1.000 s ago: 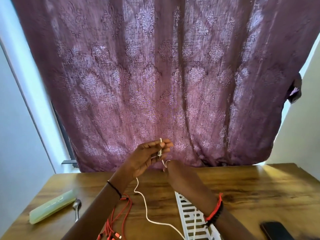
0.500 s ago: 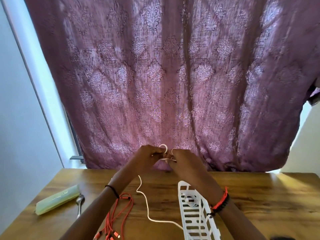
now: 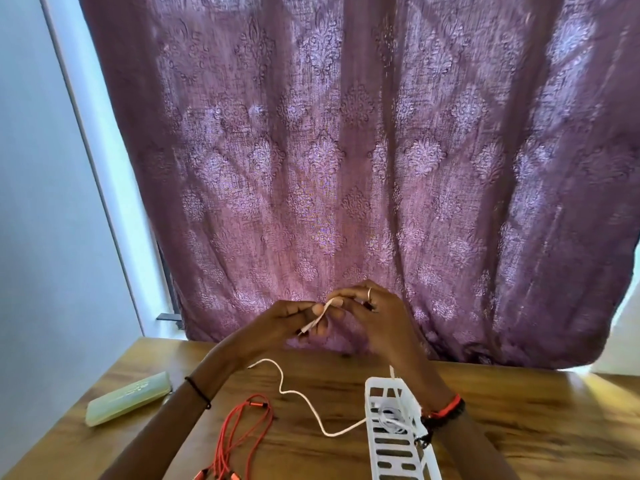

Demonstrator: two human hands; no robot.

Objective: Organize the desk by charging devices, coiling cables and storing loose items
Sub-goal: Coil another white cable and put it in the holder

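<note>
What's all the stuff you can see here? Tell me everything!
Curtain: one, purple with a pattern, hanging behind the desk.
Wall: one, pale, at the left.
Desk: one, brown wood, across the bottom.
Case: one, pale green, lying at the desk's left side.
Red cables: one loose bundle, red-orange, on the desk left of the basket.
White cable: one, white, held up, trailing over the desk into the basket.
Basket: one, white slotted plastic, on the desk, white coils inside.
Left hand: one, pinches the white cable; black wristband.
Right hand: one, pinches the white cable; ring, red and black wristbands.
</note>
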